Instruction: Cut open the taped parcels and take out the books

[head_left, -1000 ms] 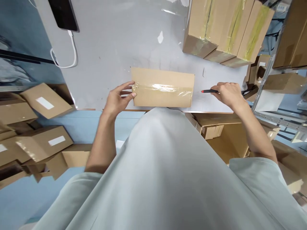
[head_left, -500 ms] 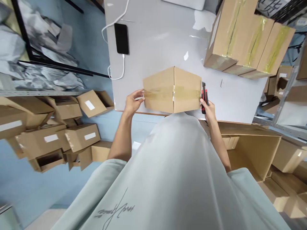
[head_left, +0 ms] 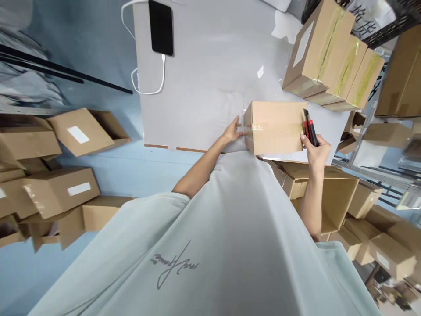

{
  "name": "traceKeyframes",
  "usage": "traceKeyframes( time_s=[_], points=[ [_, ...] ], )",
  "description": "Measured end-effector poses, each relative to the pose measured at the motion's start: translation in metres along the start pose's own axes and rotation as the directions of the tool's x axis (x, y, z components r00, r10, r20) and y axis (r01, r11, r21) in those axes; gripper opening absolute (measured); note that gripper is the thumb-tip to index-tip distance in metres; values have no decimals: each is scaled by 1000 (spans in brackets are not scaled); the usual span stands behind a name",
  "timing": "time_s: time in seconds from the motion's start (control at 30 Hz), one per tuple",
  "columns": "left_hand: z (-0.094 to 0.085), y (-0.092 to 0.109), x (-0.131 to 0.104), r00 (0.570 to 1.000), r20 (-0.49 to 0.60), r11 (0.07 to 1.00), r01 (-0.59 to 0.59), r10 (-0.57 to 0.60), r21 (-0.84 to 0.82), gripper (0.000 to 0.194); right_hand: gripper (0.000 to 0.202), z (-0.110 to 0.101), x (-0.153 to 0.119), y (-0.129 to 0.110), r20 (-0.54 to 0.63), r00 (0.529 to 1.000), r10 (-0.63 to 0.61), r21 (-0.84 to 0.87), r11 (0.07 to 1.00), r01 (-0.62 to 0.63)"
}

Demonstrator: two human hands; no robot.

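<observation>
Pale grey-green short-sleeved shirt (head_left: 230, 245) with dark script-like lettering (head_left: 174, 263).

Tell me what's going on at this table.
A person is working at a pale grey flat table with a brown cardboard box. Their left hand is at its left end; their right hand holds a slim black-and-red utility knife at the other. Three taped brown cardboard boxes sit farther off.

The grey counter (head_left: 197, 79) is holding a black phone (head_left: 161, 28) and white cable (head_left: 163, 72) along its left edge, taped cartons (head_left: 344, 72) toward its far right corner, and a box (head_left: 279, 127) beside its near edge.
</observation>
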State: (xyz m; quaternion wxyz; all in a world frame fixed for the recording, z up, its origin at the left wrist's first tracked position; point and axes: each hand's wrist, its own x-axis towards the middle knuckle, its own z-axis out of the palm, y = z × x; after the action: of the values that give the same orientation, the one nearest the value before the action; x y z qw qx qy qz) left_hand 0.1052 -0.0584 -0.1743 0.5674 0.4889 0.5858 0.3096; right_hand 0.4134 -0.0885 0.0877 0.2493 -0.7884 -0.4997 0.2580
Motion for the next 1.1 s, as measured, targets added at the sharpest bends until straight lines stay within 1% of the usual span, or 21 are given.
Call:
traceKeyframes(
  time_s=[0.03, 0.07, 0.1, 0.13, 0.2, 0.23, 0.3, 0.33, 0.4, 0.47, 0.53, 0.63, 0.7, 0.77, 0.83, 0.97, 1.1],
  points=[
    [-7, 7, 0, 999, -32, 1000, 31, -31, -2, 79, 40, 2, -2, 1, -19, 1000, -1, -29, 1000, 0],
    [-17, 16, -2, 997, -61, 999, 36, -36, -5, 75, 37, 5, -4, 2, -35, 999, 1, -59, 998, -3],
    [-28, 30, -4, 997, -81, 1000, -5, 3, -15, 69, 35, 7, -5, 3, -49, 999, 2, -88, 996, -6],
    [-38, 46, -7, 993, -89, 997, -77, 75, -22, 64, 33, 8, -7, 3, -61, 998, -1, -116, 993, -6],
    [-55, 84, -15, 978, -74, 981, -194, 195, 12, 56, 29, 10, -7, 3, -83, 996, -17, -172, 985, 3],
    [-61, 104, -18, 969, -54, 970, -240, 242, 36, 53, 28, 9, -7, 3, -93, 995, -25, -201, 980, 6],
    [-67, 138, -23, 955, -17, 952, -295, 297, 76, 48, 29, 8, -8, -1, -116, 993, -38, -271, 963, 5],
    [-67, 150, -24, 950, -1, 947, -311, 312, 83, 46, 32, 7, -11, -5, -130, 990, -47, -308, 951, 5],
    [-66, 164, -24, 946, 28, 942, -324, 323, 86, 42, 40, 5, -23, -16, -151, 985, -82, -358, 934, 23],
    [-64, 166, -22, 945, 48, 941, -328, 325, 86, 40, 51, 7, -44, -32, -129, 984, -123, -355, 932, 70],
    [-64, 164, -19, 944, 56, 939, -330, 326, 93, 38, 58, 15, -72, -53, -60, 986, -153, -320, 939, 126],
    [-65, 161, -17, 943, 63, 938, -332, 327, 95, 35, 58, 35, -109, -83, 77, 983, -169, -278, 943, 184],
    [-66, 161, -17, 942, 73, 938, -333, 327, 93, 35, 57, 50, -125, -97, 140, 975, -171, -274, 940, 204],
    [-66, 161, -16, 941, 80, 938, -335, 328, 93, 35, 56, 62, -133, -104, 170, 972, -160, -292, 934, 205],
    [-66, 161, -16, 940, 86, 937, -337, 330, 90, 34, 55, 69, -136, -106, 179, 974, -137, -329, 925, 191],
    [-64, 160, -14, 937, 90, 938, -343, 338, 50, 31, 54, 74, -139, -108, 193, 975, -110, -434, 882, 185],
    [-61, 156, -13, 935, 85, 938, -346, 343, 18, 31, 54, 76, -143, -116, 214, 974, -77, -569, 800, 189]
  ],
)
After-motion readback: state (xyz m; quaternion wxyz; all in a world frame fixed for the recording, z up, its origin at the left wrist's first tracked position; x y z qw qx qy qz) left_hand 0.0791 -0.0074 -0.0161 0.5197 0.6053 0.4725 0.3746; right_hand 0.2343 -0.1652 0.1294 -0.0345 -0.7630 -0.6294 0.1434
